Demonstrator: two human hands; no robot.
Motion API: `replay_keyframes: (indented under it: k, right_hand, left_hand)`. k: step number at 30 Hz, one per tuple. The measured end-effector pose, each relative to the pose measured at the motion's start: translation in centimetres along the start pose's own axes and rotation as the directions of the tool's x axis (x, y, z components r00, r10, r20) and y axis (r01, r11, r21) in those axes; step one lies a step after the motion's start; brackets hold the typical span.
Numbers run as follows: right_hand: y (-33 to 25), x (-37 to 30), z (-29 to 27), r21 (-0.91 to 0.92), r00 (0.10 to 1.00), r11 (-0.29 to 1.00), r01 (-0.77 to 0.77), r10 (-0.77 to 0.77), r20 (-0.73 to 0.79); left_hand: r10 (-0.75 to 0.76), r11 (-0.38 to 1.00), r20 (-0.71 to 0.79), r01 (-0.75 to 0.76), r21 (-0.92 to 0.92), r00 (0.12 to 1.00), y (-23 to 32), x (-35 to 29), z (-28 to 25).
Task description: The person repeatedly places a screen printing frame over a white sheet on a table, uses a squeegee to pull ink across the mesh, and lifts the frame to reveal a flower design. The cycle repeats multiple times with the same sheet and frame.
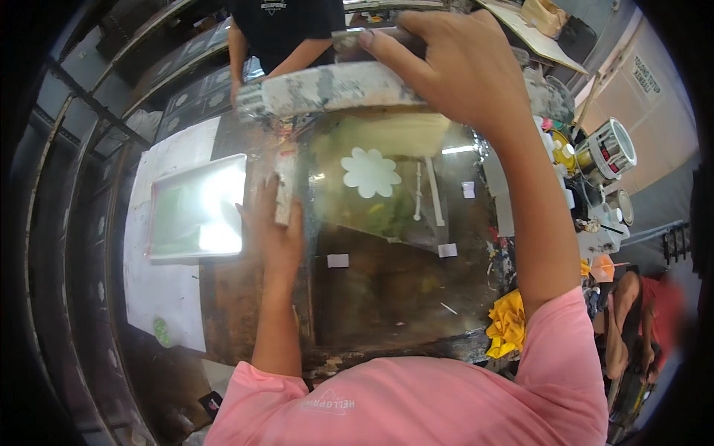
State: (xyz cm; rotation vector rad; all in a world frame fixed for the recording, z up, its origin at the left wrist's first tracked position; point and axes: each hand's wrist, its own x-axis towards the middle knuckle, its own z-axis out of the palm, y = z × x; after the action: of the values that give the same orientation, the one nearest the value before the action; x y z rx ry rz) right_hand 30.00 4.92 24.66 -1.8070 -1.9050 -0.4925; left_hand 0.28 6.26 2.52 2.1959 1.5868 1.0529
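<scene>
My right hand [465, 63] reaches far forward, thumb and fingers closed on a dark grey flat-edged piece [383, 46]. Just below that piece runs a thick bar smeared with white and grey paint [320, 91], partly behind my palm. My left hand [277, 227], slightly blurred, is wrapped round a pale, paint-marked bar [284, 182] beside the glossy dark work surface [387, 297]. On that surface show a white flower shape [370, 172], two narrow white strips [433, 189] and a yellowish see-through area [394, 137]. Small white tabs [338, 261] lie around them.
At left, a shiny green-tinted rectangular sheet [197, 208] rests on white paper [163, 297]. A yellow cloth [506, 323] lies at the near right edge. Paint cans [611, 149] crowd the right side. Opposite stands a person in black [286, 30]; another person [647, 320] is at lower right.
</scene>
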Motion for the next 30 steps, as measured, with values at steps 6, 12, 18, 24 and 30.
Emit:
replay_keyframes:
  k: [6,12,18,24,30]
  right_hand:
    - [-0.4,-2.0,1.6,0.003,0.964,0.993,0.121,-0.117,-0.238]
    - [-1.1,-1.9,0.5,0.004,0.983,0.997,0.074,-0.072,-0.167]
    - [-2.3,-3.0,0.7,-0.008,0.968,0.996,0.093,-0.092,-0.235]
    - [-2.0,-2.9,0.5,0.024,0.981,0.998,0.064,-0.058,-0.185]
    - [-1.7,-2.2,0.3,-0.011,0.989,0.998,0.063,-0.064,-0.136]
  left_hand:
    - [-0.016,0.984,-0.164,0.045,0.171,0.986,-13.5,1.5,-2.7]
    - [-0.174,0.904,-0.068,0.187,0.384,0.982,-22.6,5.3,-4.3]
    - [-0.221,0.785,0.241,0.026,0.619,0.945,-21.1,-1.8,-7.4]
    - [0.022,0.807,0.084,-0.067,0.587,0.996,-21.2,-3.4,-6.4]
    - [-0.194,0.907,0.291,0.059,0.416,0.937,-18.6,2.4,-12.0]
